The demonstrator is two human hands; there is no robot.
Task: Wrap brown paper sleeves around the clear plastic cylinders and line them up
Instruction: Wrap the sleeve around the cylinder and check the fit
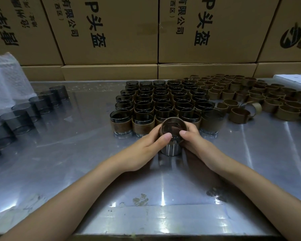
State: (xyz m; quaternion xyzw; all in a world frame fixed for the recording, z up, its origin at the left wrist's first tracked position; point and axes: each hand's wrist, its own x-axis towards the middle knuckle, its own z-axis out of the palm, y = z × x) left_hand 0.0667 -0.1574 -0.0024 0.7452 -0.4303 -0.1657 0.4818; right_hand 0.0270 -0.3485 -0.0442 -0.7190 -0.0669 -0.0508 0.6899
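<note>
Two hands, left hand (147, 145) and right hand (195, 141), grip one half-sleeved clear cylinder (172, 145).

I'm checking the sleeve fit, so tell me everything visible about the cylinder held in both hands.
The held cylinder is clear, smoky-tinted plastic, upright, open top toward the camera. A brown paper sleeve rings its upper part; the bare lower wall shows beneath. The left hand and right hand grip its sides, thumbs on the near rim. It is just before the sleeved rows, over the metal table.
</note>
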